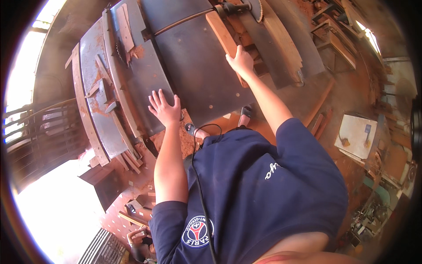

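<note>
My right hand (240,60) presses fingers-closed on the wooden plank (225,38), long axis running far-left toward the saw blade (258,9); my left hand (164,108) lies flat, fingers spread, on the near table (193,66).

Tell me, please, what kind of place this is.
Probably a woodworking shop. A circular saw blade rises from a metal machine table, the right hand presses a wooden plank, and reddish sawdust covers the floor.

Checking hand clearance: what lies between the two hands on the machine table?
Head view: only bare dark table top between left hand and right hand.
</note>
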`<state>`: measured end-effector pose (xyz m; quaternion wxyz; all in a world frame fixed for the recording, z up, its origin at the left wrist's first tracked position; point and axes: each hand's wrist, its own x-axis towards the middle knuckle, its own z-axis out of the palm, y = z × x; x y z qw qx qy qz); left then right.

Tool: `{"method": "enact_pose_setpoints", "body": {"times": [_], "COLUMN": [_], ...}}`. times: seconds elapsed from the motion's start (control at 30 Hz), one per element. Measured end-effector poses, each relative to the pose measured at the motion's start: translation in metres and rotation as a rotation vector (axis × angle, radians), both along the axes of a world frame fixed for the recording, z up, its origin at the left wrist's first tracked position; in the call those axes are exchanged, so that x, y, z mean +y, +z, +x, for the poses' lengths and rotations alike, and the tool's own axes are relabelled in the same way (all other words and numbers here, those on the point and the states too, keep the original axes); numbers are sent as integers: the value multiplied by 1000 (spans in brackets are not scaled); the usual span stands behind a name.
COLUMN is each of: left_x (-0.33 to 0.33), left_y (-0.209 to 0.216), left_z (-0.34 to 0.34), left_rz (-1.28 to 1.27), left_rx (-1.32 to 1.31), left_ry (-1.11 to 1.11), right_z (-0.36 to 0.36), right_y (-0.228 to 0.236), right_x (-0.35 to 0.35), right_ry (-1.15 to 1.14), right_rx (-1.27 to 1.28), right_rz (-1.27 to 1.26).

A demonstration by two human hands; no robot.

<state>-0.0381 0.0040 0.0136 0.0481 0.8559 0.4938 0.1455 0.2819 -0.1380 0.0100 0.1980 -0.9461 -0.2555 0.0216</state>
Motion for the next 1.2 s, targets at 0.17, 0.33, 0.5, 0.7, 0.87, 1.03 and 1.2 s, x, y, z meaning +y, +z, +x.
{"method": "enact_pose_setpoints", "body": {"times": [0.17,0.33,0.5,0.7,0.87,1.03,1.2], "left_x": [0,-1,-6,-4,-4,0,2], "left_y": [-4,-5,1,5,4,-1,-8], "left_z": [0,1,2,0,0,-2,6], "left_rz": [1,16,-3,-47,-55,4,50], "left_rx": [4,11,31,30,34,13,1], "left_ry": [-7,-34,-35,-11,-3,-7,-68], "right_z": [-62,-87,-83,-44,-14,-12,-36], "right_y": [-4,-5,-1,2,6,10,2], "right_x": [-82,-121,-116,-35,18,24,-9], "right_ry": [59,81,102,69,76,72,67], "right_rx": [51,11,31,2,46,44,-31], "right_rz": [49,13,6,-3,-19,-5,48]}}
